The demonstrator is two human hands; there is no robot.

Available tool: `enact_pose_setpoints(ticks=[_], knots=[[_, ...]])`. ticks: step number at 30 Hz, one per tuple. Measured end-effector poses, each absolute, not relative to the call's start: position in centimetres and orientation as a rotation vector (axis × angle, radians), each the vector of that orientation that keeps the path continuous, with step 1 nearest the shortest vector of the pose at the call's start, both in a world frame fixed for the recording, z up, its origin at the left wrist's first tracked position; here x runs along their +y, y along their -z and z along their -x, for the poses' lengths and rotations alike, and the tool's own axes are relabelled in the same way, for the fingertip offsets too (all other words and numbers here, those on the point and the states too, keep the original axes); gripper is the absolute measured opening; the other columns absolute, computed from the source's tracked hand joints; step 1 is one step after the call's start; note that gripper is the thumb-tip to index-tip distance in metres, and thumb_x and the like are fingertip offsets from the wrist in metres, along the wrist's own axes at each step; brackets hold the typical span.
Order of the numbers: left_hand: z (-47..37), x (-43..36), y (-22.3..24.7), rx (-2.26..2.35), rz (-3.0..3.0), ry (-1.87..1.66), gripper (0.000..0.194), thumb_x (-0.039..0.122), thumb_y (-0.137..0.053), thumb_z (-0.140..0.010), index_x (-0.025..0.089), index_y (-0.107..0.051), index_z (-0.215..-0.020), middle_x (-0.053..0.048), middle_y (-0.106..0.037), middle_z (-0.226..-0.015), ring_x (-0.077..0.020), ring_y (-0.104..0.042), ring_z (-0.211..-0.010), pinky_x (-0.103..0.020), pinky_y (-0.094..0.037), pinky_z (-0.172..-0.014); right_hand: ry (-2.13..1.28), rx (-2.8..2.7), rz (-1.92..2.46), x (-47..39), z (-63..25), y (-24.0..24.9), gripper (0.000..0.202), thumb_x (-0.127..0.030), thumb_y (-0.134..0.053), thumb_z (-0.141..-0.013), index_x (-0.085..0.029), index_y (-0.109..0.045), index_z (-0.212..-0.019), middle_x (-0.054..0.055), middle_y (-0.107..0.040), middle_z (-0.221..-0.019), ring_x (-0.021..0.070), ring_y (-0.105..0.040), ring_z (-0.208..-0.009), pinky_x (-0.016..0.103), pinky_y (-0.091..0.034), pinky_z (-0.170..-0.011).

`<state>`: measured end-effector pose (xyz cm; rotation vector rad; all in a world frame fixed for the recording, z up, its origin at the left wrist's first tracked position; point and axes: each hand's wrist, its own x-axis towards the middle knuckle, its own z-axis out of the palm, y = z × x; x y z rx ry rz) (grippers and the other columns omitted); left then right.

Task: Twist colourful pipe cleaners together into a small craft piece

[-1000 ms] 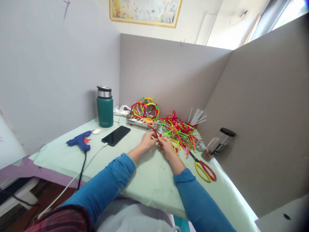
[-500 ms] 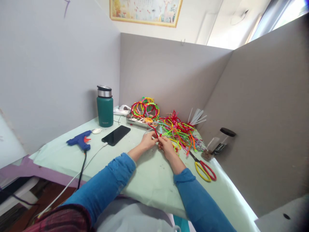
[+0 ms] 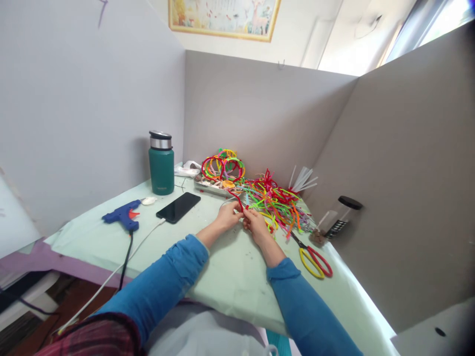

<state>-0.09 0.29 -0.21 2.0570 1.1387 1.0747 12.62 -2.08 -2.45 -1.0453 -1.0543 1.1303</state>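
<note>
A fuzzy red pipe cleaner (image 3: 235,196) sticks up from between my two hands, which meet over the middle of the table. My left hand (image 3: 227,216) pinches it from the left side. On the right, my right hand (image 3: 256,225) has its fingers closed on the red piece too, its fingertips touching those of the left. Just beyond my hands lies a tangled heap of colourful pipe cleaners (image 3: 274,195). Behind them a metal tray (image 3: 211,188) holds small parts, with colourful pipe-cleaner rings (image 3: 223,165) on top.
Scissors (image 3: 315,262) with red and yellow handles lie at the right, near a clear jar (image 3: 337,220). At the left are a blue glue gun (image 3: 124,215), a corded black phone (image 3: 178,207) and a green bottle (image 3: 162,168). Grey partitions (image 3: 252,109) enclose the table.
</note>
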Motion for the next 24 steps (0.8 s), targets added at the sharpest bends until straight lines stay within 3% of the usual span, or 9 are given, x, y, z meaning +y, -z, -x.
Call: enact_pose_setpoints(ticks=[24], knots=[[0.12, 0.18, 0.27, 1.201, -2.078, -1.032, 0.011, 0.025, -0.057, -0.071, 0.018, -0.059, -0.079, 0.001, -0.066, -0.076, -0.0073, -0.055, -0.052, -0.019, -0.041, -0.055, -1.109, -1.112, 1.066, -2.13, -12.69, 2.58, 0.032, -0.047, -0.066, -0.063, -0.017, -0.054, -0.063, -0.005, -0.045, -0.044, 0.0066, -0.038, -0.040, 0.021, -0.026, -0.040]])
